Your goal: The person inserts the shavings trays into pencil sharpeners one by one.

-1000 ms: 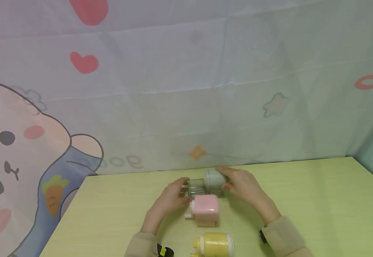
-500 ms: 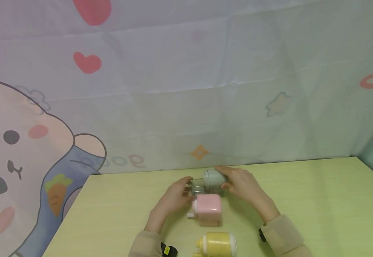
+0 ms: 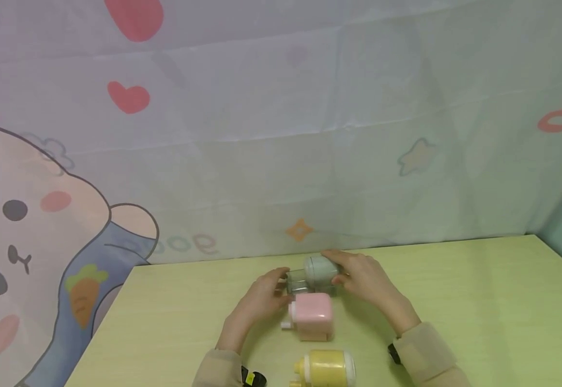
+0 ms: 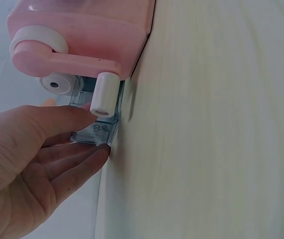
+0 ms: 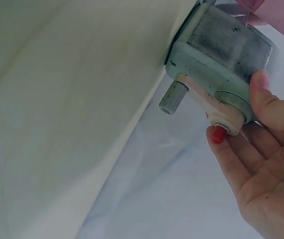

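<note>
In the head view a pale grey-green crank pencil sharpener [image 3: 320, 270] lies near the back of the table, its clear shavings drawer [image 3: 297, 281] sticking out to the left. My right hand [image 3: 363, 275] grips the sharpener body at its crank end. A small red tip [image 5: 219, 134] shows at the crank's hub, beside the fingers in the right wrist view. The thumb and fingers of my left hand [image 4: 52, 159] pinch the outer end of the drawer. Just in front of it stands a pink pencil sharpener [image 3: 313, 316], its white crank handle [image 4: 105, 94] overlapping the left thumb's tip.
A yellow pencil sharpener [image 3: 328, 368] stands nearest the front edge of the view, in line with the other two. The pale wooden table [image 3: 479, 312] ends at a printed cloth backdrop [image 3: 242, 161] close behind the hands.
Over the last second the left hand has shifted slightly right with the drawer, and less of the drawer sticks out from the sharpener. The right hand keeps its grip.
</note>
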### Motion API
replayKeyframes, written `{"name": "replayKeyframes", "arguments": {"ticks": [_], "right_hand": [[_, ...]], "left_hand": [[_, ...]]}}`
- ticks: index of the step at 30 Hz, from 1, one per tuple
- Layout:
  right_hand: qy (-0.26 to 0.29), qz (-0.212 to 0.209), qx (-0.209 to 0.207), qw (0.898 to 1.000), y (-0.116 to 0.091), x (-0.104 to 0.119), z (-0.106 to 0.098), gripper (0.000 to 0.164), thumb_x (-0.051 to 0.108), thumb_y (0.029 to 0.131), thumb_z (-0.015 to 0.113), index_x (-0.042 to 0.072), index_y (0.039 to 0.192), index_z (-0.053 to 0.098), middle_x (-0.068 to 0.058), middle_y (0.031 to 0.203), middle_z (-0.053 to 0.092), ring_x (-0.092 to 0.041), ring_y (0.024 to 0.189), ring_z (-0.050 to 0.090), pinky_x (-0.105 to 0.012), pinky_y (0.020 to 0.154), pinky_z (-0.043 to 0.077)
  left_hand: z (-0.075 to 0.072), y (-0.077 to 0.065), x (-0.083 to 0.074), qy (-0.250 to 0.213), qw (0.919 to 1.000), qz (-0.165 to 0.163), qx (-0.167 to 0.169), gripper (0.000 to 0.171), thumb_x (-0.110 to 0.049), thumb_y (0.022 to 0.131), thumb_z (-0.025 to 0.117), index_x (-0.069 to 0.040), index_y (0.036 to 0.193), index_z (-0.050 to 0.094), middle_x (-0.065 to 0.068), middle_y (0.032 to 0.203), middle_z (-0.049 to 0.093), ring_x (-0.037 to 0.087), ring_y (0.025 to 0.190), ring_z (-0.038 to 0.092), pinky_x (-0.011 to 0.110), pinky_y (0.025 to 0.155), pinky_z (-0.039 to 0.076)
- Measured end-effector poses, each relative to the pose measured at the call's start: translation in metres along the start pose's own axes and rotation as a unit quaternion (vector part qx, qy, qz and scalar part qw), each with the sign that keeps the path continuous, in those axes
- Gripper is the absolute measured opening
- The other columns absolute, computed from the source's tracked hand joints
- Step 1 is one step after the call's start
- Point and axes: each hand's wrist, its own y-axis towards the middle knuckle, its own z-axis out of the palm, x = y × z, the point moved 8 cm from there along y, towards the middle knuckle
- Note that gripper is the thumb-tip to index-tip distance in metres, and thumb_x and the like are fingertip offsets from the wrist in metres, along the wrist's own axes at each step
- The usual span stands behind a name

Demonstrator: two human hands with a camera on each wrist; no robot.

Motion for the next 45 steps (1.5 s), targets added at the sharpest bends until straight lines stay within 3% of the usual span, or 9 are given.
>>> {"name": "replayKeyframes", "arguments": {"ticks": [10,23,30,45], "right_hand": [[0.004,0.003,0.006,1.0,0.0,0.001,0.003,0.062,0.016,0.068,0.074,0.007,0.125,0.053,-0.015,0.12,0.059,-0.006,0.063,0.051,-0.041,0.073,0.054],[-0.004,0.0,0.0,1.0,0.0,0.003,0.001,0.061,0.016,0.068,0.074,0.006,0.124,0.053,-0.014,0.119,0.06,-0.014,0.072,0.057,-0.043,0.074,0.054],[0.001,-0.007,0.004,1.0,0.0,0.007,0.002,0.062,0.016,0.067,0.075,0.008,0.124,0.053,-0.013,0.119,0.06,-0.025,0.093,0.059,-0.045,0.079,0.053],[-0.015,-0.005,0.004,1.0,0.001,0.01,0.006,0.062,0.016,0.067,0.075,0.009,0.125,0.053,-0.011,0.119,0.061,-0.026,0.093,0.059,-0.044,0.075,0.054]], "left_hand": [[-0.002,-0.004,0.0,0.006,1.0,0.002,-0.003,0.063,-0.015,0.079,0.066,0.0,0.133,0.037,0.019,0.125,0.051,0.027,0.103,0.054,0.041,0.087,0.05],[-0.004,-0.004,-0.004,0.004,1.0,0.002,-0.001,0.062,-0.014,0.08,0.065,0.0,0.133,0.037,0.019,0.126,0.051,0.025,0.104,0.053,0.04,0.088,0.049],[-0.002,-0.004,-0.003,0.004,1.0,0.006,0.001,0.062,-0.013,0.08,0.066,0.0,0.133,0.037,0.019,0.126,0.051,0.026,0.103,0.053,0.04,0.087,0.049],[0.001,-0.003,-0.006,0.014,0.9996,0.025,-0.005,0.06,-0.01,0.08,0.065,0.0,0.133,0.037,0.021,0.126,0.051,0.027,0.102,0.055,0.037,0.086,0.05]]}}
